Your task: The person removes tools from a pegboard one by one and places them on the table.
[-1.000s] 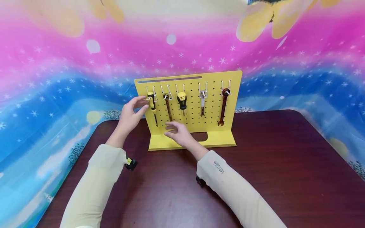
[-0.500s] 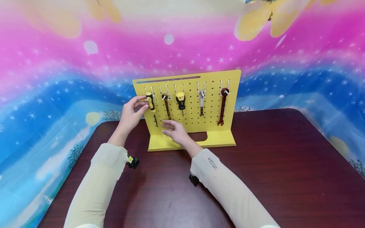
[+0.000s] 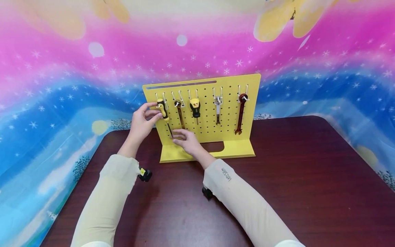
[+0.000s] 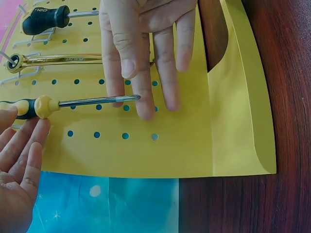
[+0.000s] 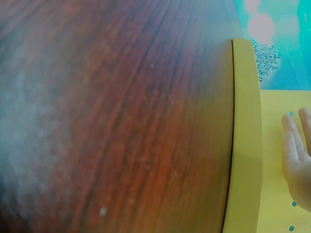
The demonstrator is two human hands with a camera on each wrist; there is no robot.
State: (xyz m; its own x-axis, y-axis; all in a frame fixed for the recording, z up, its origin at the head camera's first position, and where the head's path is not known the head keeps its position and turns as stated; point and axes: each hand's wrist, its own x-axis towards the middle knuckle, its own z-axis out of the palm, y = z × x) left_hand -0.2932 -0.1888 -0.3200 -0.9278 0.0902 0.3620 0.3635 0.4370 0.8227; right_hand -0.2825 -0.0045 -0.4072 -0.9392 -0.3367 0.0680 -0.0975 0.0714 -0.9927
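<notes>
My left hand (image 3: 141, 122) holds a yellow-and-black screwdriver (image 3: 162, 109) by its handle, thumb on one side and fingers on the other. It is at the left end of the yellow pegboard (image 3: 239, 149), in front of a white hook. In the left wrist view, the cross-shaped tip of the screwdriver's shaft (image 4: 92, 102) overlaps a finger of my right hand (image 4: 146, 43). That right hand, with fingers extended, is low in front of the board. The right wrist view catches only part of the right hand (image 5: 297, 165) at its edge.
To the right hang a ratchet wrench (image 3: 180, 115), a stubby screwdriver (image 3: 195, 108), a small wrench (image 3: 218, 109) and a large reddish wrench (image 3: 241, 115). The board stands on a dark wooden table (image 3: 293, 178), with a patterned cloth (image 3: 308, 75) behind it.
My right hand has shifted left, reaching the tip of the screwdriver. The left fingers have closed on the handle, and the shaft has tilted, its tip swinging slightly right.
</notes>
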